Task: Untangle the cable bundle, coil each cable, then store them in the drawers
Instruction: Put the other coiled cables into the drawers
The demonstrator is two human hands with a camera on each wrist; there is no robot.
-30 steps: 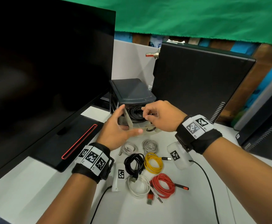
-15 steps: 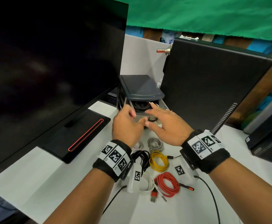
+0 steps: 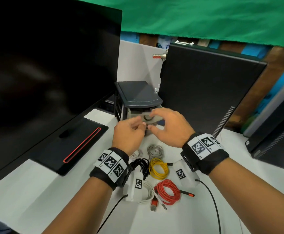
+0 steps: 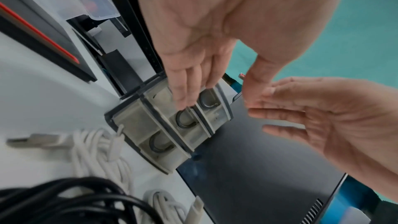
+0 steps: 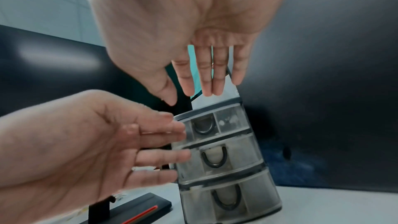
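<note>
White desk: both hands, left hand and right hand, fingers loosely straight and empty; light drawer unit at twelve o'clock could tip if shoved.

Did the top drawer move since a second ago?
Yes. The top drawer slid back into the drawer unit; earlier it stuck out with a black cable showing, now its front sits nearly flush under the lid.
</note>
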